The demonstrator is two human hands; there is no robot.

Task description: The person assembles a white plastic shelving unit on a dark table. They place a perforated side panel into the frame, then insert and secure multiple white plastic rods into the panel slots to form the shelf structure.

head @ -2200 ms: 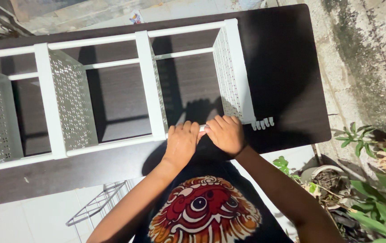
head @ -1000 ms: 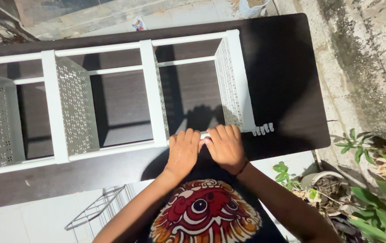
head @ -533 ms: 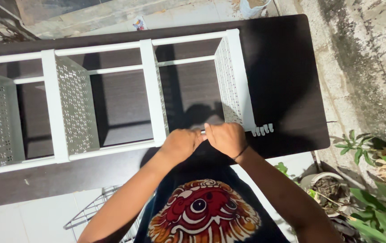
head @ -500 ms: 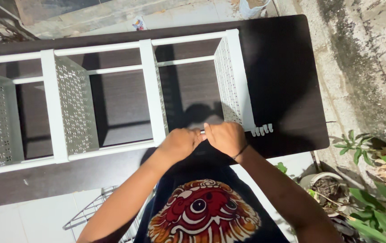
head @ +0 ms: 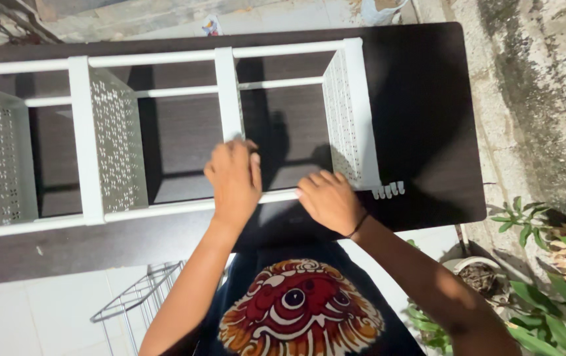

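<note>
A white rack [head: 164,132] lies on its side on a dark surface [head: 421,118], and the person stands at the near edge of it. The rack's long axis runs left to right across the view; its thin rails follow that axis, while the perforated shelf panels [head: 119,142] stand across it.

The left hand [head: 233,179] rests flat over the place where a white upright post [head: 229,92] meets the near rail [head: 164,208]. Its fingers [head: 230,155] are spread and point away from the person, pressing on the post and not closed around anything. The right hand [head: 329,201] sits on the same near rail, just to the right of the left hand, with the knuckles bent over the rail. Whether its fingers really close around the rail or only press on it, the picture does not show, because the back of the hand hides them.

So the rail passes under both hands along its long axis, and the post goes away from the left hand, straight ahead. The right hand is the nearer one to the rack's end panel [head: 349,118] and to the small row of white pegs [head: 388,191] lying on the surface beside that end. The left hand is the nearer one to the middle post. Green plants [head: 553,264] grow at the person's right, beyond the surface.
</note>
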